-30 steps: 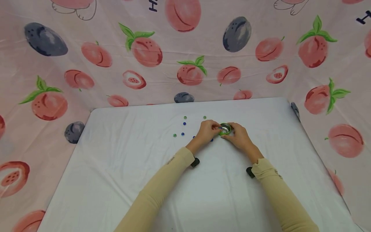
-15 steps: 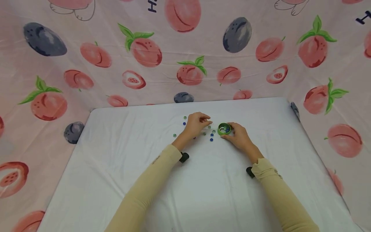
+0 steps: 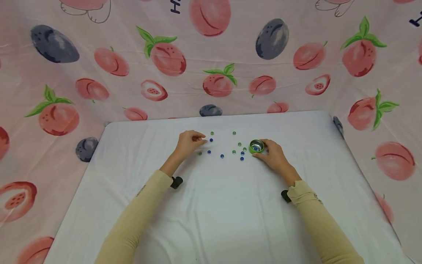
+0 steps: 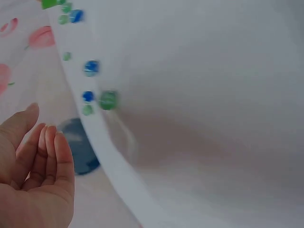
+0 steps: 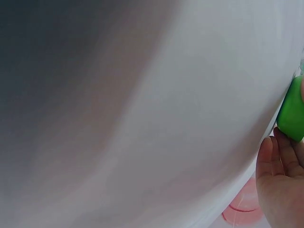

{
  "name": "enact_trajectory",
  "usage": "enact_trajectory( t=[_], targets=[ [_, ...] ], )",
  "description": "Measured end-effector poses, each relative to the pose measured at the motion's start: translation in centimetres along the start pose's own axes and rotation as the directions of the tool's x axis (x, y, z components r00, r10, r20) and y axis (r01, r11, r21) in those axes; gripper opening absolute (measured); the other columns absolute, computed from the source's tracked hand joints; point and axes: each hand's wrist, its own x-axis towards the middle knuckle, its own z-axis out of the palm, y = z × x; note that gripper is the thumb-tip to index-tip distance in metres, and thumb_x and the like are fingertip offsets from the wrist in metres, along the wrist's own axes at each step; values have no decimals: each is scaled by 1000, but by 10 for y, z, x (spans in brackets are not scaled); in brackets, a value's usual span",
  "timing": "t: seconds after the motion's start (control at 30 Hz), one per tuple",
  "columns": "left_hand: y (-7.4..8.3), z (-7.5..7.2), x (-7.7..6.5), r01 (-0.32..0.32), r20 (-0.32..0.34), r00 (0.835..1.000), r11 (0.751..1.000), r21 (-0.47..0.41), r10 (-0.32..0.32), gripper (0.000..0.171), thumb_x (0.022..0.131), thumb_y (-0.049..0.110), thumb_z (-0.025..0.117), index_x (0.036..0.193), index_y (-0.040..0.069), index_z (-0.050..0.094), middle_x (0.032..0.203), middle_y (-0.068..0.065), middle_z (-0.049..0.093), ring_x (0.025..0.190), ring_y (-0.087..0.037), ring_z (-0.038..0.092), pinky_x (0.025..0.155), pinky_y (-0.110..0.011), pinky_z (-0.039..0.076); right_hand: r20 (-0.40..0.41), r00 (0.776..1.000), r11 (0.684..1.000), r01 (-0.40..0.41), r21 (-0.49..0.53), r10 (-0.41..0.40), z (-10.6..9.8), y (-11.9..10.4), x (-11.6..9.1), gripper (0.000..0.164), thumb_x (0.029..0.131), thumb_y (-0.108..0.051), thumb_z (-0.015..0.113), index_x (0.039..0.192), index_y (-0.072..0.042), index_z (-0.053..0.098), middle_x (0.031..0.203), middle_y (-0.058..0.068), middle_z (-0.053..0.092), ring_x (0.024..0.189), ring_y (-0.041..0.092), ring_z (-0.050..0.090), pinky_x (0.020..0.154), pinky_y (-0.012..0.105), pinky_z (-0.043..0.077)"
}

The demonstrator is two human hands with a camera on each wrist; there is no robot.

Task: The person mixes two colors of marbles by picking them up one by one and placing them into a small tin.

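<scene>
My right hand (image 3: 273, 154) grips a small round bowl (image 3: 251, 150), green outside and shiny metal inside, with thumb and fingers on its right side. A blue marble shows inside it. In the right wrist view only the bowl's green side (image 5: 290, 114) appears, at the edge by the fingertips. My left hand (image 3: 187, 145) is over the left end of the scattered marbles, thumb and fingers apart with nothing between them. Nearest its fingertips is a blue marble (image 3: 211, 140), and a green marble (image 3: 200, 153) lies below them. The left wrist view shows the hand (image 4: 40, 175) loosely curved.
More glass marbles lie on the white cloth between the hands: a green one (image 3: 234, 133) at the back, a blue one (image 3: 222, 156) in the middle, and several close to the bowl. A fruit-printed curtain (image 3: 184, 95) stands behind and beside the white-covered table (image 3: 224, 212).
My left hand was at the bowl pinching a marble, let it go there, and has swung left to the far marbles. The right hand keeps holding the bowl in place.
</scene>
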Motion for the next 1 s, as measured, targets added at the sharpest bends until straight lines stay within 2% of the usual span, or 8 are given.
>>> enact_trajectory(
  t=[0.23, 0.53, 0.77, 1.0],
  targets=[
    [-28, -2, -20, 59, 69, 996, 998, 6, -59, 23, 94, 9, 81, 109, -7, 78, 91, -13, 72, 84, -19, 59, 75, -26, 47, 2, 1000, 1000, -6, -4, 6, -1, 0, 1, 66, 96, -17, 80, 148, 9, 50, 142, 29, 57, 123, 41, 56, 108, 55, 47],
    [-43, 2, -27, 44, 102, 994, 998, 40, -48, 19, 93, 9, 81, 107, -5, 79, 87, -10, 71, 80, -17, 59, 73, -26, 47, 3, 1000, 1000, 7, -8, -7, -1, -1, 1, 65, 96, -17, 80, 147, 9, 50, 141, 29, 58, 121, 41, 56, 107, 55, 47],
    [-31, -1, -19, 62, 69, 996, 998, -7, -62, 18, 93, 9, 81, 106, -4, 80, 90, -11, 73, 81, -18, 61, 72, -25, 48, 5, 1000, 1000, 10, 0, -10, 0, -1, 1, 64, 96, -17, 80, 147, 9, 50, 141, 29, 58, 120, 41, 56, 106, 55, 47],
    [-4, 6, 7, 28, 42, 999, 999, -27, -27, 21, 94, 13, 81, 109, -1, 81, 92, -11, 72, 83, -18, 59, 73, -24, 47, 4, 1000, 1000, 17, -6, -17, 0, -1, 0, 64, 96, -16, 80, 147, 10, 51, 140, 29, 58, 119, 41, 57, 105, 55, 48]
  ],
)
